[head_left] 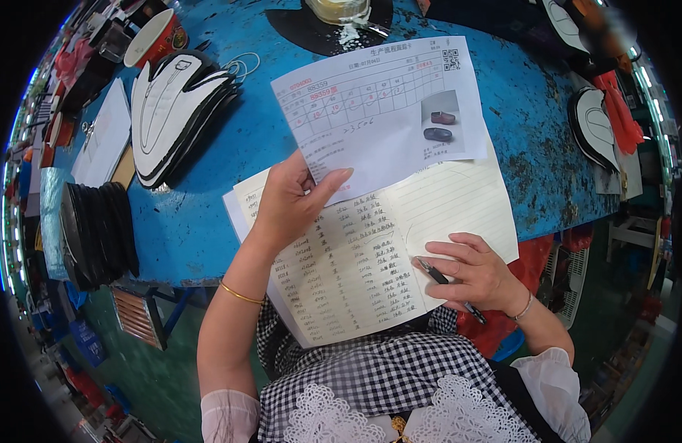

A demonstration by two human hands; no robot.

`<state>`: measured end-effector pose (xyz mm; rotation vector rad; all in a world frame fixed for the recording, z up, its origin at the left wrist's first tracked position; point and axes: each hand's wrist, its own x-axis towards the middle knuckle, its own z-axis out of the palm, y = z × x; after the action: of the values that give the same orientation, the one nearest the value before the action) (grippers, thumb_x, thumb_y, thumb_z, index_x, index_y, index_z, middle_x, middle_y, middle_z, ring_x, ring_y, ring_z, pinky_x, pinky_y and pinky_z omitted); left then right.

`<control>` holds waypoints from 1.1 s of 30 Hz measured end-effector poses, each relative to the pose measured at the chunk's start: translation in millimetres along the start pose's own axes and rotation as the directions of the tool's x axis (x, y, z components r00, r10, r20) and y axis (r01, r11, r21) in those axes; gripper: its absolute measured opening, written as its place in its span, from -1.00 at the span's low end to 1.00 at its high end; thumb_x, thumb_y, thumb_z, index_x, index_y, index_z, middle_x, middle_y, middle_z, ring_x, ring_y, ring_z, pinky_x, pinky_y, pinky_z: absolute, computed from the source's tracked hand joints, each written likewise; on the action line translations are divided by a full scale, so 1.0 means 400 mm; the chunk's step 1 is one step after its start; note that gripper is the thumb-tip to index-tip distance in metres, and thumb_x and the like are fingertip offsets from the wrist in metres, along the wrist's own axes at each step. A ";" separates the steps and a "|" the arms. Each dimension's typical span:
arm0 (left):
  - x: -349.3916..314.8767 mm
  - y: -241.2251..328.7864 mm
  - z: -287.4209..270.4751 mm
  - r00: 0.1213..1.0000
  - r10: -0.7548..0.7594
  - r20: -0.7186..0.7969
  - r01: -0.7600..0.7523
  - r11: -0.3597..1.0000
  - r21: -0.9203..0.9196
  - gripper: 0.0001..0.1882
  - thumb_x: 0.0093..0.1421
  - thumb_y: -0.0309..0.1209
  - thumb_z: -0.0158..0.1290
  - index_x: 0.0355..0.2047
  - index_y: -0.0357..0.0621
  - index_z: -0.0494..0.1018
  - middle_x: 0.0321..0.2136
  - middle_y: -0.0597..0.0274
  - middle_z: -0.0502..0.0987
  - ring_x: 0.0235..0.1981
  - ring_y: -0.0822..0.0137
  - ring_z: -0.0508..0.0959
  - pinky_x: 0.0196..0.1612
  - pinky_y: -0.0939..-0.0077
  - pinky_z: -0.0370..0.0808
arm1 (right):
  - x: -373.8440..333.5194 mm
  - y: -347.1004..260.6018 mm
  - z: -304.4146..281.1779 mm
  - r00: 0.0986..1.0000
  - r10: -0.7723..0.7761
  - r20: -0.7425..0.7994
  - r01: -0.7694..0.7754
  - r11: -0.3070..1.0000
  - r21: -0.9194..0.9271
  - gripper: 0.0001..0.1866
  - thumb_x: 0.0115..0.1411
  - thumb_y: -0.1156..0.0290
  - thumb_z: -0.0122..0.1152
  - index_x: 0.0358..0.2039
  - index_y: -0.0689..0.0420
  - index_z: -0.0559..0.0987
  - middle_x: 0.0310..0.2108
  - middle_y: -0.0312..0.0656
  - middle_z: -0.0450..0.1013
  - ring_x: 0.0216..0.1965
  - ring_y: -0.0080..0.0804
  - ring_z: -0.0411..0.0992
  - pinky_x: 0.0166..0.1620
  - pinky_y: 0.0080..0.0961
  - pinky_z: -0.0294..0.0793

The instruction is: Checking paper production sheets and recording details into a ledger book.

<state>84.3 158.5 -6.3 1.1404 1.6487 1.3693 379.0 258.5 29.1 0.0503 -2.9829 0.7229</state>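
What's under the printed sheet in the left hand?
Under the printed sheet, the open notebook shows past its lower edge and the blue table past its upper sides. What the sheet covers is hidden.

Upper part of the notebook [341, 284] hidden from here by the printed sheet [378, 159]; left hand [293, 203]: thumb in front of the sheet, most fingers lost behind it; right hand [474, 273] covers a middle stretch of the pen [435, 275]; handwritten rows too small to read with confidence; yellowish container [341, 10] cut off at the top edge, contents cannot be told; dark object [607, 31] at upper right blurred, kind unclear; red material [529, 269] partly concealed by notebook and right forearm; far-left clutter too small to sort.
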 end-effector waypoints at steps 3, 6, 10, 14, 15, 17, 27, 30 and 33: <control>0.001 0.001 0.006 1.000 0.011 -0.015 -0.012 1.000 -0.016 -0.77 0.19 -0.43 0.15 -0.21 -0.32 0.48 -0.42 0.21 0.62 -0.56 0.63 0.45 -0.55 0.74 0.33 | -0.001 0.000 0.002 1.000 0.004 -0.010 -0.003 1.000 0.004 -0.72 -0.17 0.16 0.31 -0.37 -0.22 0.54 0.10 -0.46 0.38 0.19 -0.41 0.27 0.23 -0.33 0.25; 0.002 0.011 -0.002 0.998 -0.056 0.019 0.055 0.998 0.012 -0.77 0.20 -0.47 0.13 -0.17 -0.32 0.45 -0.32 0.18 0.60 -0.41 0.54 0.52 -0.38 0.65 0.46 | -0.001 0.000 0.002 1.000 0.010 -0.014 -0.009 1.000 0.002 -0.73 -0.18 0.16 0.32 -0.37 -0.22 0.55 0.10 -0.47 0.38 0.19 -0.42 0.27 0.22 -0.34 0.26; 0.002 0.021 -0.006 0.987 -0.146 0.062 0.144 0.989 0.043 -0.77 0.21 -0.51 0.11 -0.13 -0.32 0.42 -0.24 0.16 0.57 -0.28 0.46 0.57 -0.21 0.57 0.59 | 0.000 0.001 0.002 1.000 0.005 -0.010 -0.005 1.000 0.000 -0.74 -0.17 0.17 0.32 -0.38 -0.21 0.54 0.10 -0.46 0.38 0.19 -0.41 0.27 0.22 -0.33 0.26; 0.000 0.011 -0.005 0.991 -0.124 0.050 0.121 0.991 0.048 -0.76 0.21 -0.51 0.11 -0.14 -0.33 0.42 -0.25 0.16 0.58 -0.29 0.45 0.58 -0.21 0.56 0.59 | -0.003 0.000 0.004 1.000 0.003 -0.016 -0.003 1.000 0.005 -0.75 -0.15 0.17 0.32 -0.38 -0.21 0.54 0.10 -0.45 0.38 0.20 -0.41 0.27 0.22 -0.33 0.25; -0.001 0.006 -0.002 0.997 -0.069 0.026 0.068 0.997 0.037 -0.77 0.19 -0.47 0.14 -0.18 -0.33 0.45 -0.35 0.18 0.60 -0.44 0.55 0.50 -0.38 0.65 0.45 | -0.002 -0.002 0.000 1.000 0.010 -0.007 -0.010 1.000 0.006 -0.75 -0.14 0.17 0.32 -0.38 -0.21 0.54 0.10 -0.45 0.38 0.20 -0.41 0.27 0.22 -0.32 0.25; 0.002 0.001 0.003 1.000 -0.016 0.000 0.016 0.999 0.029 -0.77 0.18 -0.43 0.16 -0.21 -0.33 0.48 -0.44 0.19 0.62 -0.58 0.65 0.43 -0.56 0.74 0.32 | -0.003 -0.001 0.001 1.000 0.015 0.003 -0.015 1.000 0.008 -0.75 -0.13 0.17 0.33 -0.38 -0.21 0.54 0.10 -0.44 0.39 0.20 -0.40 0.27 0.22 -0.31 0.25; 0.006 -0.003 0.002 0.999 0.050 0.007 -0.050 0.998 0.041 -0.76 0.18 -0.41 0.15 -0.21 -0.32 0.48 -0.47 0.17 0.62 -0.60 0.61 0.46 -0.56 0.71 0.33 | -0.004 -0.001 0.006 1.000 0.015 -0.007 -0.015 1.000 -0.013 -0.75 -0.14 0.16 0.34 -0.38 -0.24 0.53 0.08 -0.42 0.39 0.19 -0.42 0.28 0.24 -0.28 0.22; 0.007 -0.004 0.003 0.998 0.055 -0.003 -0.055 0.998 0.029 -0.76 0.18 -0.41 0.16 -0.21 -0.32 0.48 -0.47 0.17 0.62 -0.61 0.61 0.45 -0.57 0.71 0.32 | -0.001 -0.001 0.003 1.000 0.017 -0.003 -0.017 1.000 -0.011 -0.75 -0.13 0.17 0.34 -0.38 -0.24 0.53 0.08 -0.42 0.39 0.18 -0.42 0.29 0.24 -0.28 0.22; 0.008 -0.006 0.000 0.999 0.046 -0.001 -0.046 0.999 0.028 -0.76 0.17 -0.40 0.17 -0.22 -0.31 0.48 -0.48 0.19 0.62 -0.63 0.62 0.42 -0.58 0.71 0.30 | 0.000 -0.001 0.001 1.000 0.018 0.001 -0.018 1.000 -0.009 -0.76 -0.13 0.16 0.33 -0.38 -0.24 0.53 0.08 -0.42 0.39 0.18 -0.41 0.29 0.24 -0.28 0.22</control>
<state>82.6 161.3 -8.4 1.1998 1.6573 1.3804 379.1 257.9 28.7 0.0232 -2.9915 0.7112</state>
